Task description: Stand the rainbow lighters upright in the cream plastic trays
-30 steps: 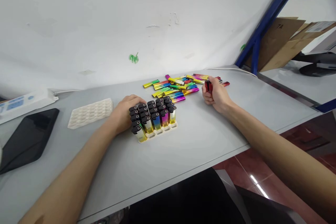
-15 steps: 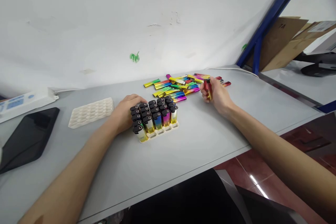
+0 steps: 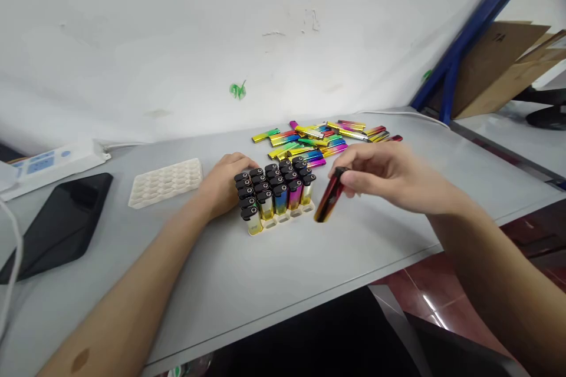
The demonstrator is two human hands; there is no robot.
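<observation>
From my post: right hand (image 3: 389,174) pinches a glossy red-black metallic lighter (image 3: 328,199), tilted, now nearer the cream honeycomb-celled rack (image 3: 289,216); left hand (image 3: 224,184) curled at rack's left, grip unclear.

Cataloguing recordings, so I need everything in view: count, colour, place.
Table: one, grey, across view
Wall: one, white, behind
Front rack: one, cream, centre
Standing lighters: about twenty, mixed metallic, black tops, in front rack
Loose lighters: many, mixed metallic, near wall
Held lighter: one, red and black, above table
Second rack: one, cream, left
Flat device: one, black, far left
Cased unit: one, white and blue, far left
Cables: three stretches, white, left and along wall
Frame: one, blue, far right
Cardboard boxes: at least two, brown, beyond frame
Floor: one, red, lower right
Left hand: one, bare, beside front rack; contact hidden
Right hand: one, bare, pinching held lighter
</observation>
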